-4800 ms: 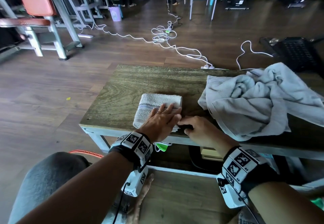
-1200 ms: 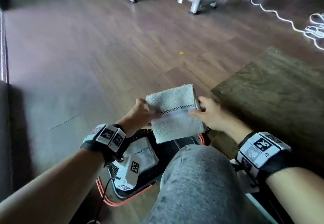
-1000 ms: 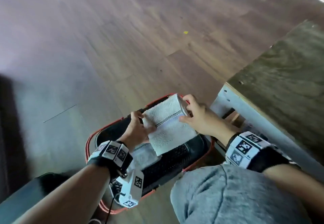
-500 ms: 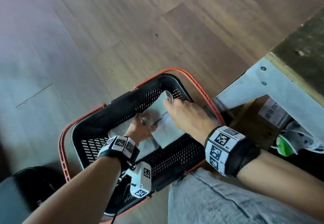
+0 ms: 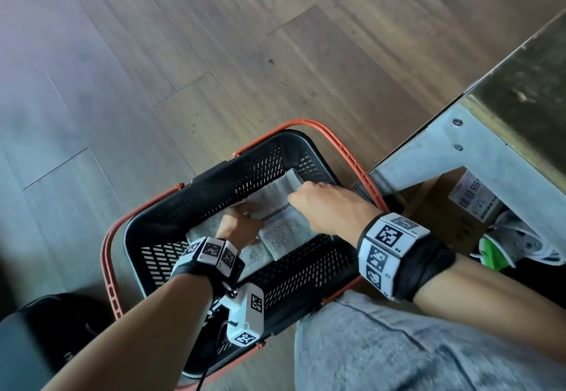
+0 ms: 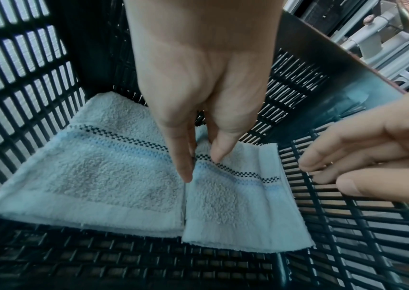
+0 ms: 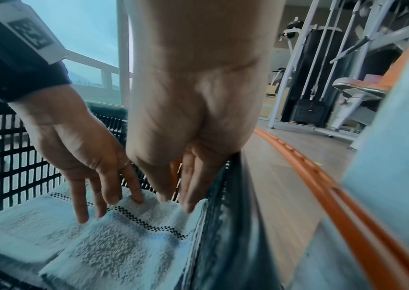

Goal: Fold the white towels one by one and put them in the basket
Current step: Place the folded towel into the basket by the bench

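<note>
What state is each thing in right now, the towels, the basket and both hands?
Second folded towel: folded, lying in the basket beside the first, its right edge riding up the wall.
First folded towel: folded, flat on the basket floor.
Basket: upright on the floor, orange handles down.
Left hand: straight fingers touching the second folded towel.
Right hand: fingers straight, at that towel's right edge.

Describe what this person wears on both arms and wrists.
Both forearms are bare, without sleeves. Each wrist carries a black band faced with white square panels bearing black pixel-pattern markers: left wrist band, right wrist band. A white marker-tagged camera box with a thin black cable hangs under the left wrist.
</note>
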`<state>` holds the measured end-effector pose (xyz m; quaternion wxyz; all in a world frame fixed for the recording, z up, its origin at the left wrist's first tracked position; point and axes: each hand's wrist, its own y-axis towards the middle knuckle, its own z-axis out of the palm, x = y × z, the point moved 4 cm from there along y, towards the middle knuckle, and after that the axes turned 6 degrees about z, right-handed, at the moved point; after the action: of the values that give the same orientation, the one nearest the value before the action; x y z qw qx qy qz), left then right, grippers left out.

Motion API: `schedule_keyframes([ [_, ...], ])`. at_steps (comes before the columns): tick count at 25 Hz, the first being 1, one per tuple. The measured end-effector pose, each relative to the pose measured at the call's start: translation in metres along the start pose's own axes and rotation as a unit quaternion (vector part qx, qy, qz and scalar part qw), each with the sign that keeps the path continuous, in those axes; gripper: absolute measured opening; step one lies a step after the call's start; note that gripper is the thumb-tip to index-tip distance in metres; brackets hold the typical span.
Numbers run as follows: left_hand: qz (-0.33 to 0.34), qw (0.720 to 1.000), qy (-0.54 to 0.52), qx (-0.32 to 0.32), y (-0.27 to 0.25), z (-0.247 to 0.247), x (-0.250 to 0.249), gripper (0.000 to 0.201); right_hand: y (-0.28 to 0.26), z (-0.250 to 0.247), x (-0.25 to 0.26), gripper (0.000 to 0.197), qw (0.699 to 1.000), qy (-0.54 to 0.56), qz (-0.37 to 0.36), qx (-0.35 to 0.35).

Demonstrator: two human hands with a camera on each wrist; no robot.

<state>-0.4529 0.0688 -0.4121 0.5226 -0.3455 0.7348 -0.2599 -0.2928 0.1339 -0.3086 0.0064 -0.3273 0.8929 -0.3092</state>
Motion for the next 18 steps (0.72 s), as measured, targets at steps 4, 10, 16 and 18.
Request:
schedule_keyframes([
  [4,0.026,0.998,0.063,0.014,-0.020,-0.003,-0.026,0.023,-0.020,-0.028,-0.016,0.015,0.994,0.033,-0.017,-0.098],
  [10,0.163,0.967,0.163,0.109,-0.073,-0.004,-0.121,0.028,-0.090,-0.085,-0.039,0.014,0.967,0.207,0.034,-0.147],
  [16,0.355,0.882,0.282,0.127,-0.170,0.000,-0.219,0.019,-0.192,-0.120,-0.049,0.012,0.928,0.262,0.121,-0.236],
  [18,0.387,0.857,0.312,0.134,-0.206,0.011,-0.250,0.017,-0.239,-0.132,-0.057,0.011,0.911,0.270,0.151,-0.272],
])
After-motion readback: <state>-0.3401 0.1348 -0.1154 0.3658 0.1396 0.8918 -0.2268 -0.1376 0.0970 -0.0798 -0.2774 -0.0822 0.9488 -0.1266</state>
